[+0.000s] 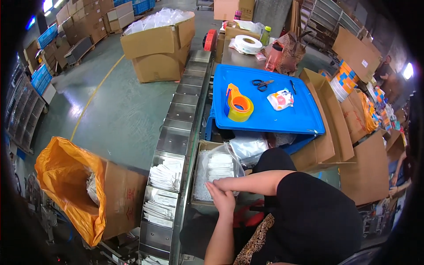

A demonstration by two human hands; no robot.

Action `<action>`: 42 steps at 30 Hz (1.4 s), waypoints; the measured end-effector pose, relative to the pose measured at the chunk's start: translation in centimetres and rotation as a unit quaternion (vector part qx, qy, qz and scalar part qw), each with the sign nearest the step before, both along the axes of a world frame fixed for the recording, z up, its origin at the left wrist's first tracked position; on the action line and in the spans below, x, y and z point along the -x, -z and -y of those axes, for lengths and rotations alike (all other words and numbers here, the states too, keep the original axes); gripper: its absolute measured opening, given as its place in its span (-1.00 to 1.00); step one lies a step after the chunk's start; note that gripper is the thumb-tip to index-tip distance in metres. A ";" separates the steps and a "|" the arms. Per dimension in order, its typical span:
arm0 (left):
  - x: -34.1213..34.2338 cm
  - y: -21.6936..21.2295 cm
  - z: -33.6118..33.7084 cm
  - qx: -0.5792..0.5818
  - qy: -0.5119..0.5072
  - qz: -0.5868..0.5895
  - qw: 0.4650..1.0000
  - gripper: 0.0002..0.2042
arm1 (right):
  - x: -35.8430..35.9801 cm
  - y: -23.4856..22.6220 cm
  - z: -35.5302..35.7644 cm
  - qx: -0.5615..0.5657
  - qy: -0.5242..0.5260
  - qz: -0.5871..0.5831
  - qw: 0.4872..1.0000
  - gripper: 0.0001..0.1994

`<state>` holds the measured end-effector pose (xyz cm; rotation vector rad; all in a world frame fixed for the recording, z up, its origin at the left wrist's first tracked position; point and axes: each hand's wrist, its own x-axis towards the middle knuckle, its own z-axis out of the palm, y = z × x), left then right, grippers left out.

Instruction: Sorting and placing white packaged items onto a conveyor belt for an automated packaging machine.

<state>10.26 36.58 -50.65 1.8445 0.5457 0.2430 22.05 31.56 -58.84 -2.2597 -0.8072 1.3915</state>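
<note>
Low in the middle stands an open carton (199, 150) with white shredded-looking material inside. Over it lies a clear plastic bag (238, 169) around a stack of flat white packets (220, 164). My left hand (222, 199) and my right hand (226, 184) meet at the bag's near edge, their fingers closed on the plastic. My right forearm crosses from the right, and my left comes up from below. The fingertips partly overlap, so their exact grip is hidden. Just beyond, a pile of clear plastic bags (248, 146) rests beside the carton.
To the left runs a conveyor (172, 139) of metal trays, some with white packets (166, 173). A blue lid (269, 119) ahead carries a tape dispenser (239, 106), scissors (262, 84) and a small packet (281, 100). An orange-lined carton (126, 198) stands at far left.
</note>
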 end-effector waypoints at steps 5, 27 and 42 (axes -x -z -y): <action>1.3 0.8 -0.8 -0.028 -0.004 -0.028 0.999 -0.28 | 1.4 -4.6 -2.0 0.017 -0.072 0.040 0.996 -0.44; 0.3 -0.9 -1.7 0.123 0.064 -0.105 0.985 -0.25 | -4.0 -8.3 -23.0 -0.030 0.001 0.090 0.995 0.28; 0.0 -3.4 -2.8 0.148 0.050 -0.103 0.982 -0.25 | -3.7 -8.5 -21.0 -0.133 0.010 0.005 0.991 0.10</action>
